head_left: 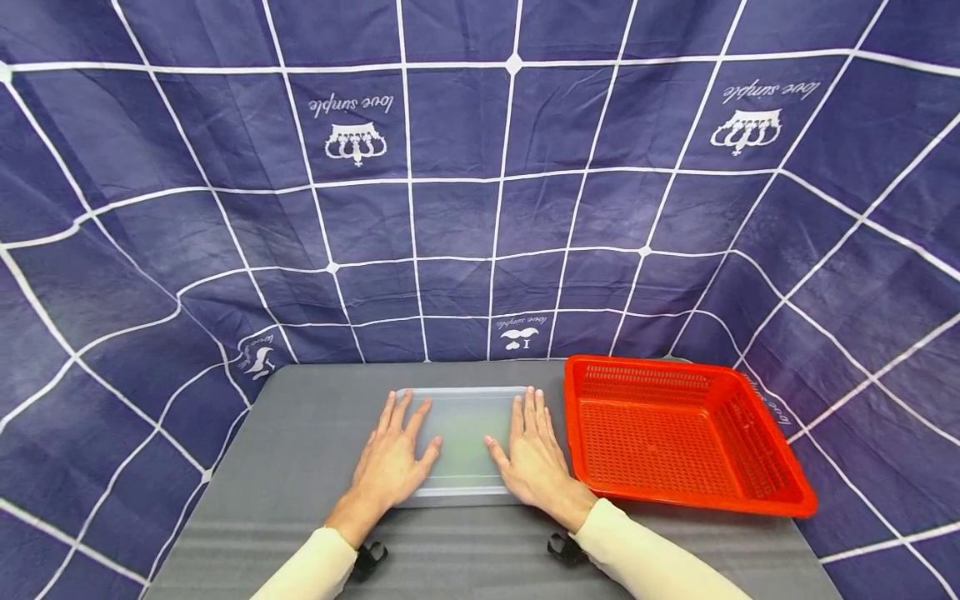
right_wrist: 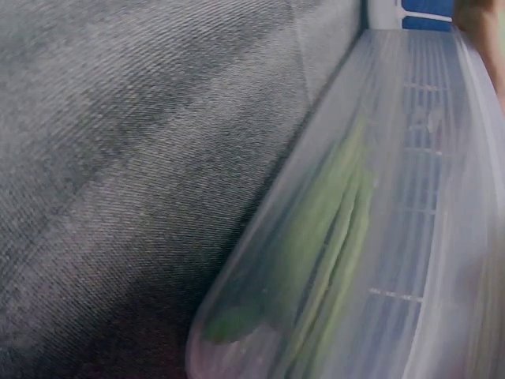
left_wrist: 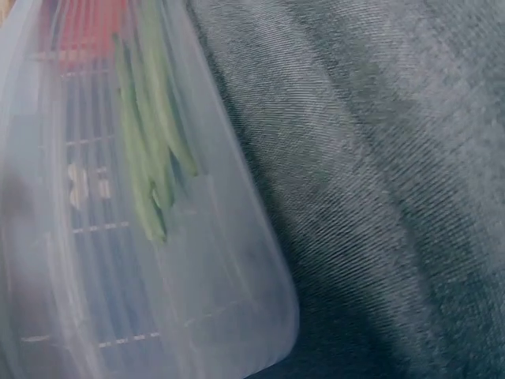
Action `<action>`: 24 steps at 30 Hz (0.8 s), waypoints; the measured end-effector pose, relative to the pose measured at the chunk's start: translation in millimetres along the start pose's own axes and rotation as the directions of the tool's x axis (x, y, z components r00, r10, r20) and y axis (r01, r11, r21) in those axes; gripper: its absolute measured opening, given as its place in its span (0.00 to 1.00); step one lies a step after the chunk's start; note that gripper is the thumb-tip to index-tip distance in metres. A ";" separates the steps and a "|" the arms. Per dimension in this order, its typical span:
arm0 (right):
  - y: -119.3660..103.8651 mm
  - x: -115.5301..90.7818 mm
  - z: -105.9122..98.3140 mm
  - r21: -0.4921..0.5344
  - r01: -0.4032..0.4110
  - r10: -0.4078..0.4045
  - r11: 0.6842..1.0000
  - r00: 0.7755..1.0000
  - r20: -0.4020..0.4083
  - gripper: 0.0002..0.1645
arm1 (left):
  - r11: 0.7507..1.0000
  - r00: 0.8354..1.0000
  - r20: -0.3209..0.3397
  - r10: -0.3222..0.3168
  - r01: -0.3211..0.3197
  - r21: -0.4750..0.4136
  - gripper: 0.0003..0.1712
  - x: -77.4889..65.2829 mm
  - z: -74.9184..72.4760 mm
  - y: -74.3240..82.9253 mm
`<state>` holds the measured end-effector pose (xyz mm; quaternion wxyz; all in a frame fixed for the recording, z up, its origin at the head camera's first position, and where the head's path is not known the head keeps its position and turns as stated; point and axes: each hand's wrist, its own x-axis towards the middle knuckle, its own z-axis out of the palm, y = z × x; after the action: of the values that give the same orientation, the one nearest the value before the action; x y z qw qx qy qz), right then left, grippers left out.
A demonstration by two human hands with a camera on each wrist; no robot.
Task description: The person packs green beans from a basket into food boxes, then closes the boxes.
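Observation:
A shallow translucent plastic box with a pale lid (head_left: 465, 417) lies flat on the grey cloth. Over the left end of the lid rests my left hand (head_left: 393, 462), its fingers stretched forward and spread. My right hand (head_left: 536, 462) lies the same way on the right end, thumb pointing inward. Through the clear side wall (left_wrist: 237, 268) in the left wrist view, slim green beans (left_wrist: 154, 134) show inside. The right wrist view also has long green beans (right_wrist: 339, 229) behind the plastic, with a darker green tip (right_wrist: 233, 324) near the corner.
A red perforated plastic basket (head_left: 573, 425) stands just right of the box, close to my right hand. Grey cloth (head_left: 300, 442) covers the table. A dark blue curtain with white grid lines (head_left: 457, 217) hangs behind and at both sides.

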<state>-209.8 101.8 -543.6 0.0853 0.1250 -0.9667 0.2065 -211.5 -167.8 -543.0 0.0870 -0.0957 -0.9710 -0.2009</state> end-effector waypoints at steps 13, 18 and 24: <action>0.1 -3.5 3.1 0.000 -0.035 0.035 0.999 0.998 -0.049 0.58 | 0.999 0.997 -0.075 -0.025 0.022 -0.034 0.40 -1.0 7.2 -1.2; 0.1 -4.6 3.8 -0.018 -0.028 0.027 0.999 0.998 -0.059 0.58 | 0.999 0.995 -0.096 -0.013 0.011 -0.031 0.40 -1.2 8.3 -1.9; -1.0 -5.1 4.6 -0.025 -0.013 0.011 1.000 0.997 -0.075 0.57 | 0.999 0.996 -0.086 -0.022 0.019 -0.038 0.39 -3.3 4.9 -1.6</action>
<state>-205.2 100.1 -548.5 0.1216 0.1105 -0.9661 0.1991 -209.3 -167.7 -548.7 0.1252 -0.0786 -0.9633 -0.2240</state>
